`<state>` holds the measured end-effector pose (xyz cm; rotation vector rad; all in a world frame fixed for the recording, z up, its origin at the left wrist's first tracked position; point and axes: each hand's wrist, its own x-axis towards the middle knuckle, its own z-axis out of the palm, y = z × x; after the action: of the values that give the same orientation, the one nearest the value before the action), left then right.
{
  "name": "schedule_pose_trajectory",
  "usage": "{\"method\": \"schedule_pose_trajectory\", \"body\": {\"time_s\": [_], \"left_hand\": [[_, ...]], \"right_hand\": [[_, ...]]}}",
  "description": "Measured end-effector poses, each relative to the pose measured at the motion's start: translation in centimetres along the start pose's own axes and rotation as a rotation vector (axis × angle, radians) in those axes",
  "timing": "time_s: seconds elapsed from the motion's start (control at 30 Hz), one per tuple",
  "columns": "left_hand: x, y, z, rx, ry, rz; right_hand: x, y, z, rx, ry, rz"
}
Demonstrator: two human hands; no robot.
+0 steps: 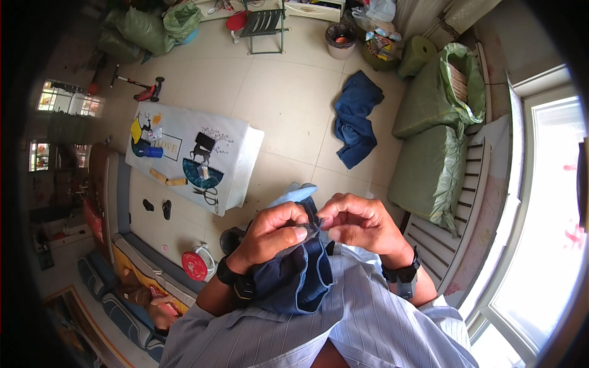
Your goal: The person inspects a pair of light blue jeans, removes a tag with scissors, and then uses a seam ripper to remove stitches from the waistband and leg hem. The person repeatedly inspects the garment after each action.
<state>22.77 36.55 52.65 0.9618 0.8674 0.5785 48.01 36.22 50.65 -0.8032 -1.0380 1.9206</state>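
A dark blue denim garment [285, 279] with a pale-edged opening lies over my lap, against my striped shirt. My left hand [270, 236] is closed, pinching a narrow gathered part of the denim between thumb and fingers. Right beside it, my right hand [362, 224] has thumb and index finger brought together at the same bit of cloth. Whether a thread or something else small sits between the right fingertips is too small to tell. Light blue cloth [294, 195] shows just beyond my hands. Each wrist wears a dark band.
Another pair of blue jeans [356, 119] lies crumpled on the tiled floor ahead. To the left, a covered table [236, 156] bears scissors [208, 195] and a blue object. Stuffed green sacks [423, 172] stand at right. A red-topped stool [195, 265] is nearby; someone lies on the sofa [126, 319].
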Motion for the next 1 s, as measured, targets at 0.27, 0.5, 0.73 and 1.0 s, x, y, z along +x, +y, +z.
{"method": "schedule_pose_trajectory", "body": {"time_s": [0.27, 0.5, 0.73, 1.0], "left_hand": [[0.8, 0.1, -0.1, 0.030, -0.023, -0.012], [1.2, -0.4, -0.2, -0.001, 0.004, -0.051], [2.0, -0.1, 0.1, 0.035, 0.048, -0.045], [2.7, 0.1, 0.2, 0.124, 0.064, -0.050]], "right_hand": [[1.2, -1.4, -0.3, -0.426, -0.103, -0.215], [1.4, -0.7, -2.8, -0.281, -0.077, -0.102], [1.8, -1.3, -2.9, -0.194, -0.052, -0.005], [3.2, -2.0, -2.4, -0.614, -0.046, -0.156]]}}
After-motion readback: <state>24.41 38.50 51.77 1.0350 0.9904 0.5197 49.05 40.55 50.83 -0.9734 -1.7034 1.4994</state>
